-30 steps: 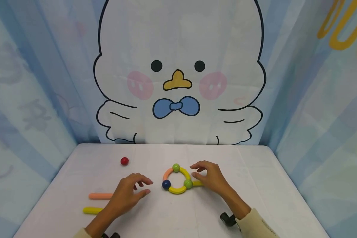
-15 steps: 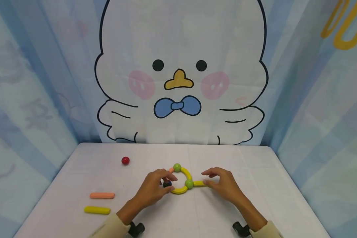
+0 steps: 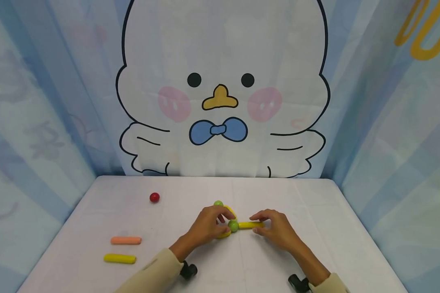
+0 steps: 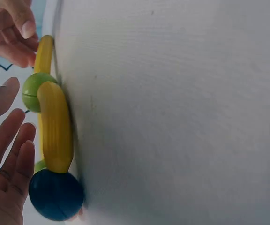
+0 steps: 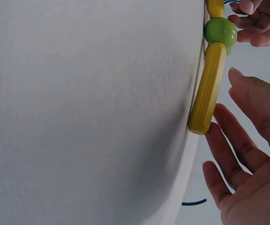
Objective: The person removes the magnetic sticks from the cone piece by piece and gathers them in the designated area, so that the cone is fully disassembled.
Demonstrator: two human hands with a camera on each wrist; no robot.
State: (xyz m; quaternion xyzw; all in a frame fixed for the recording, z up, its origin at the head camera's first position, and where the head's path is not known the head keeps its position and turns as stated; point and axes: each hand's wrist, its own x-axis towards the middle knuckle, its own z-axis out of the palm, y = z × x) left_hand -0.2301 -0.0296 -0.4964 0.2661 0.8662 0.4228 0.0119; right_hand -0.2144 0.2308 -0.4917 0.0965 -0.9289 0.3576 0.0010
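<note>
A ring of curved yellow pieces (image 4: pixel 59 131), green balls (image 3: pixel 233 226) and a dark blue ball (image 4: pixel 56 194) lies on the table. From one green ball a straight yellow stick (image 3: pixel 250 225) runs out to the right. My left hand (image 3: pixel 209 223) hovers over the ring with thumb and fingers apart, hiding its left side in the head view. Around the stick's free end, my right hand (image 3: pixel 276 228) has its fingers loosely spread, one fingertip right at the stick's tip in the right wrist view. Neither hand grips a piece.
To the left on the white table (image 3: pixel 297 195) lie an orange stick (image 3: pixel 126 240) and a loose yellow stick (image 3: pixel 119 259). A red ball (image 3: pixel 155 197) sits farther back. Printed curtains (image 3: pixel 40 101) stand behind and at both sides.
My left hand has moved right, from beside the ring to over it, uncovering the loose sticks. My right hand has shifted slightly right and down along the attached yellow stick.
</note>
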